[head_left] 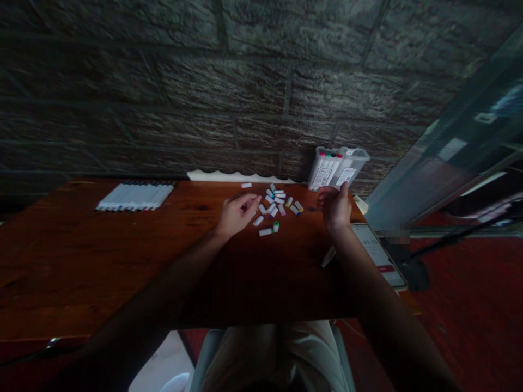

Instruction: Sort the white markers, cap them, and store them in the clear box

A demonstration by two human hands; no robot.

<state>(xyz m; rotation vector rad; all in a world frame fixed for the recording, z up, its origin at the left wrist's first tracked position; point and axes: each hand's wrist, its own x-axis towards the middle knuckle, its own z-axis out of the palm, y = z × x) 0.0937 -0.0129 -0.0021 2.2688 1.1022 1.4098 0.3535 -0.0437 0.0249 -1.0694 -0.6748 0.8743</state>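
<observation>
My left hand (239, 213) hovers just left of the scattered white marker caps (274, 209), thumb and fingertips pinched together. Whatever may be between those fingertips is too small to make out. Several caps have coloured ends, among them an upright one with a green top (276, 226). My right hand (337, 209) is raised in front of the clear marker case (321, 173), its fingers loosely apart and nothing seen in them. Partly under my right forearm lies a white pen-like object (328, 256).
A row of white markers (135, 197) lies on the left of the wooden table (122, 261). An open, clear case half (351, 167) stands against the brick wall (183, 98). At the right edge rests a phone (378, 253), partly behind my forearm.
</observation>
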